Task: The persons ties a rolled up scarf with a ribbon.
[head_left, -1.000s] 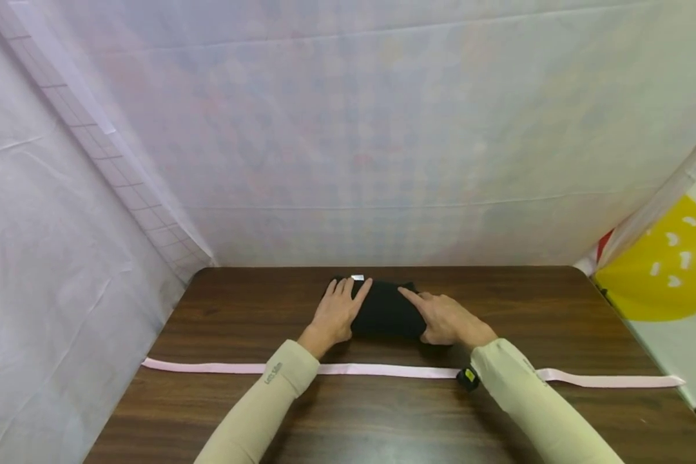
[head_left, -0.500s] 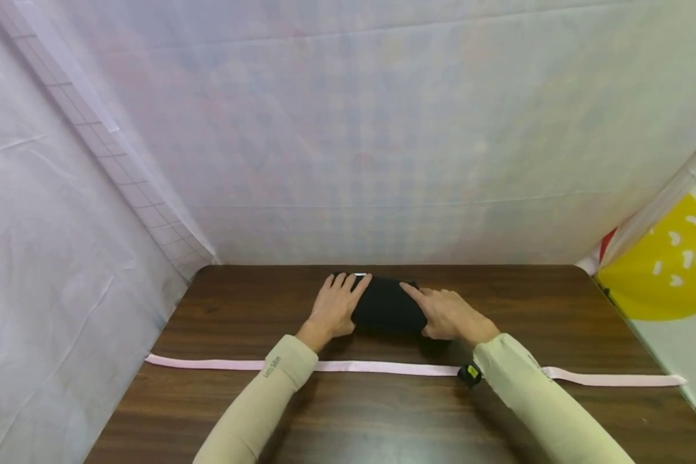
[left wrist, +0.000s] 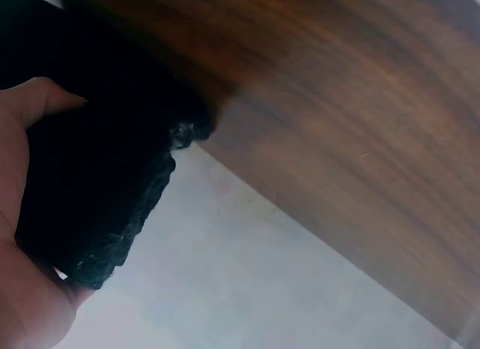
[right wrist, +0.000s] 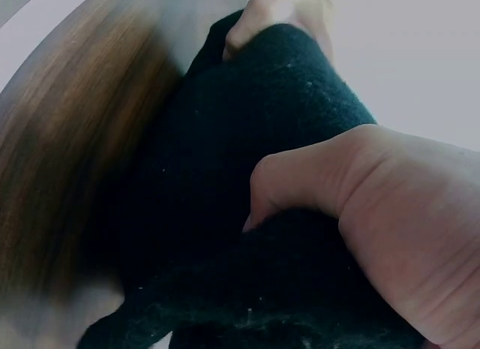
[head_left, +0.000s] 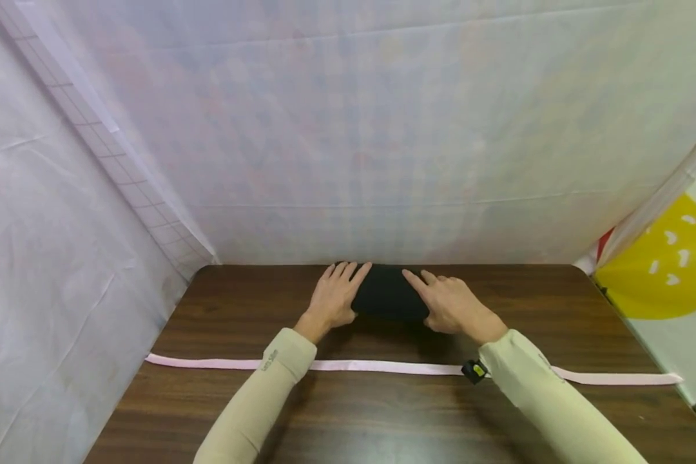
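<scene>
A folded black cloth (head_left: 390,293) with a fuzzy, linty surface spans the gap between both hands over the far part of the table. My left hand (head_left: 332,299) grips its left end, thumb on the near side and fingers over the top. At the other end my right hand (head_left: 454,305) grips it, with the index finger stretched along the top. In the left wrist view the layered, ragged edge of the cloth (left wrist: 97,176) shows beside the thumb. The right wrist view has the right thumb (right wrist: 300,176) pressing into the cloth, whose lower folds hang loose.
A pink ribbon (head_left: 383,367) runs across the brown wooden table (head_left: 348,412). A small black object with a yellow mark (head_left: 473,371) sits by the right sleeve cuff. Pale curtains (head_left: 348,142) rise behind and on the left; a yellow shape (head_left: 667,270) stands at the right.
Both hands have raised the cloth slightly and moved it toward the table's far edge. Its white label, visible at the top edge before, is out of sight now.
</scene>
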The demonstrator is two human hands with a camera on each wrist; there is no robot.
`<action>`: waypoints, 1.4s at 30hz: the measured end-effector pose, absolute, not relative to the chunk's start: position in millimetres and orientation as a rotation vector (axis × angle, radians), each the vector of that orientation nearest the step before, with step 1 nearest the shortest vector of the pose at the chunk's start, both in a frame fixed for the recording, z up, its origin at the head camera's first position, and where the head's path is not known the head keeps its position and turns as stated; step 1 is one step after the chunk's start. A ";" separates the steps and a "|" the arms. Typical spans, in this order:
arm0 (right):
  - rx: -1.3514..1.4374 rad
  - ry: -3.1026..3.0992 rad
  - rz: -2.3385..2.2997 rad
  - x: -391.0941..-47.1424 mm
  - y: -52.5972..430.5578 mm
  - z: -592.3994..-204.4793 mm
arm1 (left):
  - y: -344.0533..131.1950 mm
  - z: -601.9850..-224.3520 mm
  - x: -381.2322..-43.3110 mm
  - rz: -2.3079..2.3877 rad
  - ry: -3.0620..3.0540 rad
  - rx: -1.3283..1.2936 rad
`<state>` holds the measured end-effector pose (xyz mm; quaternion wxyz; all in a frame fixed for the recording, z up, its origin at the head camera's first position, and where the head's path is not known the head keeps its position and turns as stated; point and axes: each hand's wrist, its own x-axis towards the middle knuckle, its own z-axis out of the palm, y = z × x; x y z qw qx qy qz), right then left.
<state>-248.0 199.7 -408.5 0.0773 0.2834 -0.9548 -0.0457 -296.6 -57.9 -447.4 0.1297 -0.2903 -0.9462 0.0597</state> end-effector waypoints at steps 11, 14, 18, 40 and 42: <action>0.802 -2.790 -0.223 -233.2 189.0 -382.9 | -59.5 -432.5 -305.5 0.136 -2.710 -0.842; 0.799 -2.761 -0.246 -224.7 183.8 -376.7 | -61.7 -431.4 -307.2 0.117 -2.678 -0.848; 0.797 -2.743 -0.305 -211.5 175.9 -367.1 | -65.0 -431.0 -307.8 0.068 -2.636 -0.869; 0.763 -2.572 -0.474 -157.1 147.9 -341.0 | -57.0 -423.8 -309.8 -0.147 -2.490 -1.009; 0.767 -2.550 -0.476 -151.5 146.4 -338.1 | -55.4 -423.5 -309.8 -0.193 -2.454 -1.035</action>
